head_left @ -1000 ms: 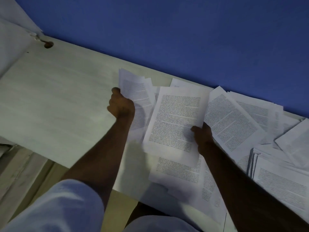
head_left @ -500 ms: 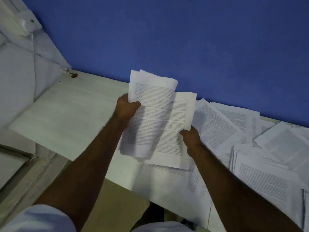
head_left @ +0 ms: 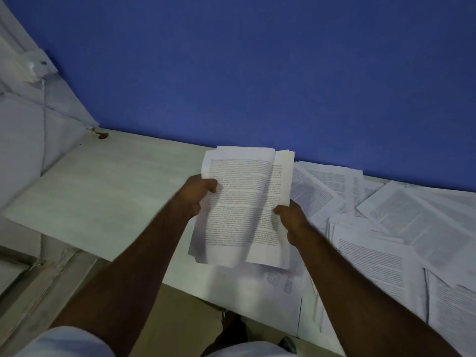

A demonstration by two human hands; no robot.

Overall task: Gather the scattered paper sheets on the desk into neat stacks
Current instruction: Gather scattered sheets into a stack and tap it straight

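Note:
I hold a bundle of printed paper sheets up above the pale desk, its sheets overlapping unevenly. My left hand grips the bundle's left edge, thumb on the printed face. My right hand grips its right edge lower down. Several more printed sheets lie scattered and overlapping on the right half of the desk, some hanging over the front edge.
A blue wall rises right behind the desk. A cable hole sits in the desk's far left corner, below a white fitting on the left wall. The desk's front edge runs diagonally; floor shows below it.
Both hands lifted sheets off the desk and brought them together into one bundle held in the air. The two groups overlap more than half a second ago.

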